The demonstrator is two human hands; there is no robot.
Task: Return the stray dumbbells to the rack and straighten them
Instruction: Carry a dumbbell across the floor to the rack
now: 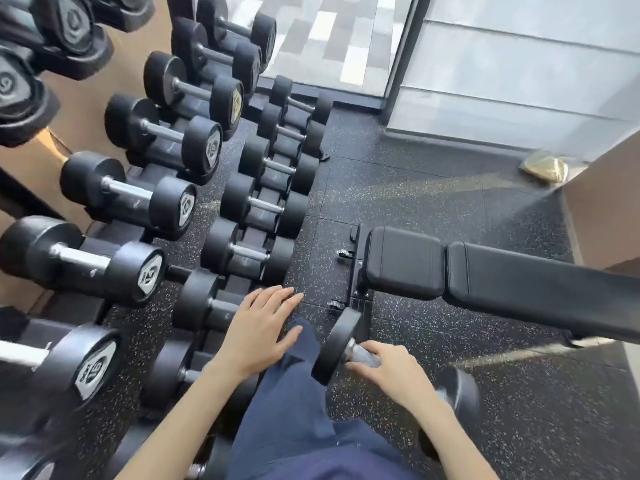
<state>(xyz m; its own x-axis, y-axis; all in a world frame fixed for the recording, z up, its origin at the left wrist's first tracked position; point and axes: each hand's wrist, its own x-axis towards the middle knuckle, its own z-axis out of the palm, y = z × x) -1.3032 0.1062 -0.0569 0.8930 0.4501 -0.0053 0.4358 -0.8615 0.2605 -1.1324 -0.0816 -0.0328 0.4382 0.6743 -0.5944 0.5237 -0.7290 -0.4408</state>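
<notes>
While the right hand (391, 372) closes around the knurled metal handle of a stray dumbbell (337, 351), the left hand (261, 327) is open with flat fingers, above the lower row of the rack. The stray dumbbell is beside the person's knee in dark blue trousers (294, 393), over the floor, well apart from the rack; I cannot tell if it touches the ground. The floor (433, 188) is black rubber with small light speckles, laid in big tiles. On the left, the dumbbell rack (162, 157) carries black round dumbbells in slanted rows, the upper ones with silver number plates. A black padded weight bench (502, 282) stands on the right. Behind it are a frosted glass panel (519, 64) and a brown wall.
</notes>
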